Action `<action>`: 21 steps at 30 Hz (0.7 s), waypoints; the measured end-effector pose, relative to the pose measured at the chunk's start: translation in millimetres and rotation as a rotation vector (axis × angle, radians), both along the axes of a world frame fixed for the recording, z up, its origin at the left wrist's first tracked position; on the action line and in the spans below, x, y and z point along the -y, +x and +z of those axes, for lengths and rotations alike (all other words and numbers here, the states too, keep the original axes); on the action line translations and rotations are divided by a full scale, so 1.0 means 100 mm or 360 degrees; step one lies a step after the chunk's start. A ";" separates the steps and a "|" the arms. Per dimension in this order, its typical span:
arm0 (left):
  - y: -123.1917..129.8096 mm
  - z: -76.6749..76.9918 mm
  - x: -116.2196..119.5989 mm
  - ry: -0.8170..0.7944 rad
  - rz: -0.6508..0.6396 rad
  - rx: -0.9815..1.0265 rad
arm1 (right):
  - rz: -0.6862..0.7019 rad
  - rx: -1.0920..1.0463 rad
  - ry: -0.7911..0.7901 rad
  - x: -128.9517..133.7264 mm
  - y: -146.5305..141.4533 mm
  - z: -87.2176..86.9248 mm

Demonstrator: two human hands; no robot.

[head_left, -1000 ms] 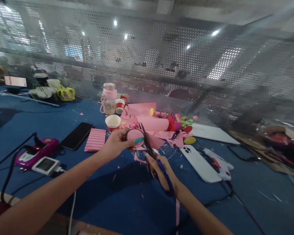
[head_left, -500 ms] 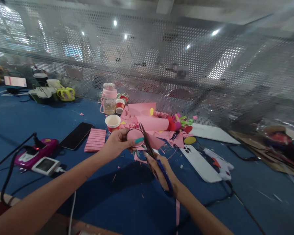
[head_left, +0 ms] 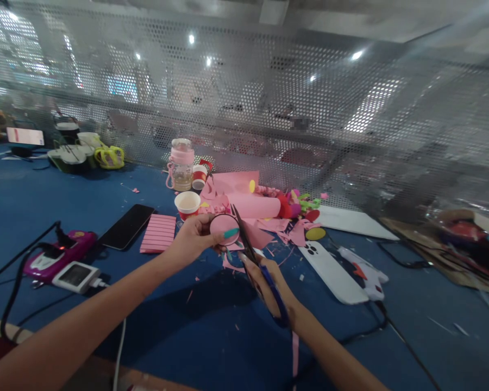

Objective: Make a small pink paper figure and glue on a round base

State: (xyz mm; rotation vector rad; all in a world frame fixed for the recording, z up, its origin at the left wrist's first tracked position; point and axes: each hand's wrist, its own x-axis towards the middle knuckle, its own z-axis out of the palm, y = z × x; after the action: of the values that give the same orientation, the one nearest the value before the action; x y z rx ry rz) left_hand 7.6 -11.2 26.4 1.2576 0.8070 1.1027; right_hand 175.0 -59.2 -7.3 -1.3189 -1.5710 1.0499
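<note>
Pinched between the fingers and thumb of my left hand (head_left: 199, 233) is a round pink paper disc (head_left: 223, 224) with a dark outline. My right hand (head_left: 269, 277) is closed around a pair of scissors (head_left: 277, 298) with blue handles. Their dark blades point up and away, along the right edge of the disc. A narrow pink strip (head_left: 295, 347) hangs below my right wrist. Behind my hands lies a heap of pink paper scraps (head_left: 297, 233) with a rolled pink sheet (head_left: 256, 206).
A paper cup (head_left: 188, 203) and a pink-lidded bottle (head_left: 182, 168) stand behind my left hand. Leftward lie a striped pink pad (head_left: 158, 233), a black phone (head_left: 128, 225) and a purple power strip (head_left: 75, 247). To the right are a white panel (head_left: 336, 274) and a glue gun (head_left: 367, 274) with its cable.
Hardly anything differs. The disc has shifted very slightly left in my left hand, and the scissors stay at its right edge.
</note>
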 end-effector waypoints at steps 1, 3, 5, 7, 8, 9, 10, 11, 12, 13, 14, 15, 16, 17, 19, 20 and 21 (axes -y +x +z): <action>-0.01 -0.01 -0.01 -0.0001 0.0003 -0.0002 | -0.0007 0.0000 0.0003 0.00 0.00 0.00; -0.01 -0.02 -0.01 -0.0005 0.0012 0.0005 | -0.0014 0.0009 -0.0002 -0.01 0.00 -0.01; -0.01 -0.02 -0.01 -0.0022 0.0019 0.0026 | -0.0024 0.0014 0.0001 -0.01 0.00 -0.01; 0.00 0.00 -0.01 -0.0042 0.0031 0.0060 | -0.0031 0.0012 0.0010 -0.01 0.00 -0.01; 0.01 0.01 0.00 -0.0050 0.0036 0.0074 | -0.0030 0.0010 0.0012 -0.01 0.00 0.00; 0.01 0.02 0.00 -0.0057 0.0042 0.0085 | -0.0025 0.0009 0.0010 -0.01 0.00 0.00; 0.01 0.03 0.01 -0.0063 0.0046 0.0090 | -0.0017 0.0008 0.0006 -0.01 0.00 0.00; 0.01 0.04 0.01 -0.0071 0.0048 0.0090 | -0.0009 0.0006 0.0003 -0.01 0.00 0.00; 0.01 0.05 0.01 -0.0080 0.0045 0.0086 | -0.0002 0.0003 0.0003 -0.01 0.00 0.00; 0.01 0.06 0.01 -0.0085 0.0042 0.0083 | 0.0003 0.0001 0.0006 -0.01 0.00 -0.01; 0.00 0.06 0.01 -0.0087 0.0038 0.0082 | 0.0016 0.0004 0.0004 -0.01 0.01 -0.01; 0.00 0.07 0.02 -0.0083 0.0033 0.0083 | 0.0021 0.0007 0.0001 -0.01 0.01 -0.02; 0.00 0.07 0.01 -0.0074 0.0031 0.0086 | 0.0023 0.0011 -0.0005 -0.02 0.01 -0.02; 0.00 0.07 0.01 -0.0062 0.0035 0.0090 | 0.0027 0.0013 -0.0011 -0.02 0.01 -0.03; 0.00 0.06 0.01 -0.0049 0.0051 0.0095 | 0.0033 0.0005 0.0001 -0.02 0.01 -0.03; 0.00 0.06 0.01 -0.0050 0.0056 0.0097 | 0.0030 -0.0001 0.0012 -0.02 0.01 -0.03; 0.00 0.06 0.01 -0.0055 0.0059 0.0098 | 0.0025 -0.0006 0.0021 -0.02 0.01 -0.02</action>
State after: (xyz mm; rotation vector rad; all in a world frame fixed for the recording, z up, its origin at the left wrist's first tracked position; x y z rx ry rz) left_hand 7.6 -12.3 32.2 1.1789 0.8024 1.1471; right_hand 175.7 -57.7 -9.5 -1.2972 -1.5851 1.0495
